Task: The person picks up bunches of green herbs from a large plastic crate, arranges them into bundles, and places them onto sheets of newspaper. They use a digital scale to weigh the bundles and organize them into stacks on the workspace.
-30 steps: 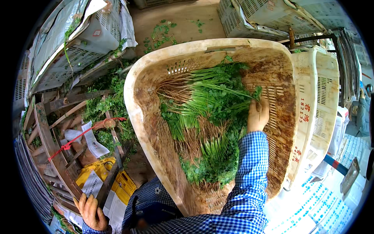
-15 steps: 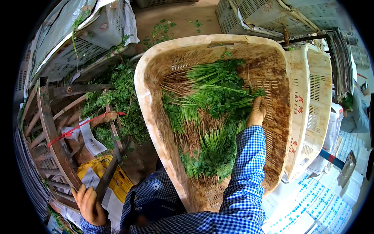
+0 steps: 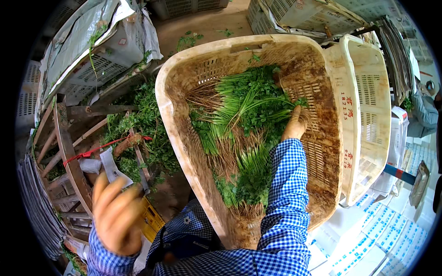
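One large cream-white plastic basket (image 3: 322, 184), tapering, slot-perforated, brown-stained inside, is occupying the centre. Contents: a heap of green leafy herbs with pale stems and brown thread-like roots (image 3: 225, 108), lying on the basket floor, leaving the right wall bare and reaching toward the near end; the uppermost roots are pointing to the left rim. One loose bunch of slender green stems (image 3: 267, 101) is extending across the heap toward the right wall. Right hand (image 3: 294, 125), bare, in a blue-and-white checked sleeve (image 3: 290, 179): reaching in over the near end, closing on the leafy tips of that bunch near the right wall. Left hand (image 3: 117, 216), bare, motion-blurred: hovering outside the basket, beyond its near left side, fingers spreading loosely and holding nothing. Surroundings: one second cream-white perforated plastic basket (image 3: 372, 101), standing just beside the right rim; one brown wooden slatted frame (image 3: 68, 152), standing past the left rim, a thin red cord (image 3: 99, 151) stretching across it; loose green foliage (image 3: 149, 108), lying between frame and basket; one yellow plastic crate (image 3: 152, 220), partly showing behind the left hand.
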